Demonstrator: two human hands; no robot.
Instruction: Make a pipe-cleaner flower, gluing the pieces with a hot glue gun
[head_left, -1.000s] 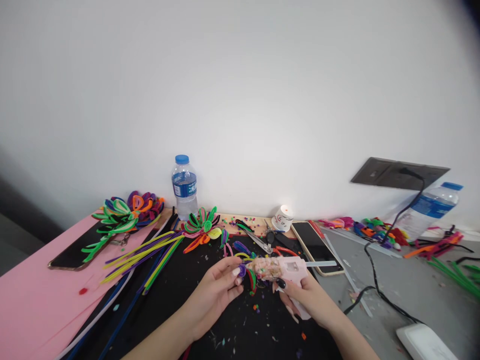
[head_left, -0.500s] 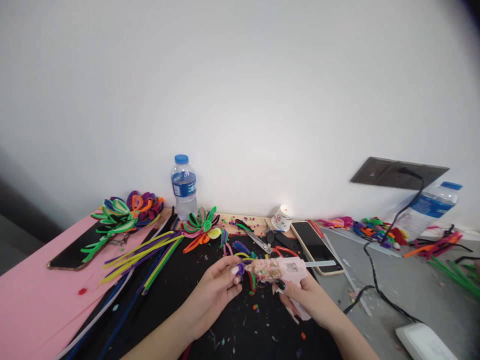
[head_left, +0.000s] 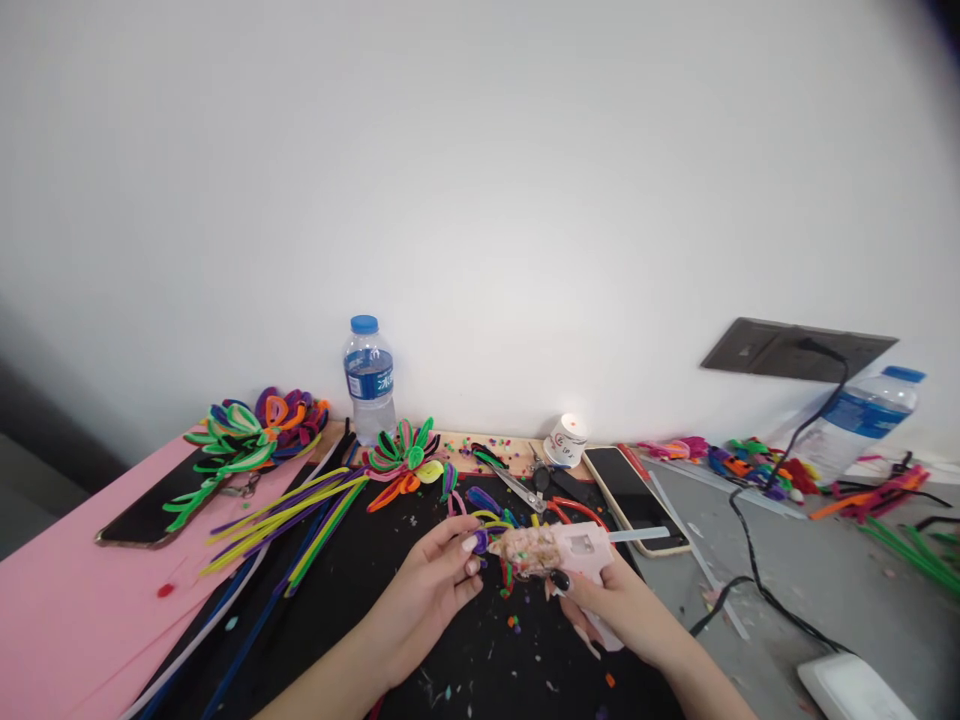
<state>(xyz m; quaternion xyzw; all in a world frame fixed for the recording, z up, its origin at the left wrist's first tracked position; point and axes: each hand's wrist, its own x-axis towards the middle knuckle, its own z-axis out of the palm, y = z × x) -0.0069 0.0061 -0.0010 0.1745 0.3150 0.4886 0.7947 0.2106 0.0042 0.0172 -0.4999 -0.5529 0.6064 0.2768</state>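
My left hand pinches a small purple coil of pipe cleaner between thumb and fingers. Wrapped round the handle of a pale pink hot glue gun, my right hand holds it with the nozzle pointing left, at or very near the coil; whether they touch I cannot tell. A translucent glue stick juts out of the gun's back. Dried glue and coloured bits crust the gun's front. Just behind the hands lie bent pipe-cleaner pieces, partly hidden by the gun.
Behind are scissors, red-handled pliers, a paper cup and a phone. Pipe-cleaner flowers and loose stems lie left, near a water bottle. A black cable crosses the right side.
The glue gun's body has tilted slightly, its nozzle still at the purple coil. Both hands keep their holds, and the view has shifted very slightly.
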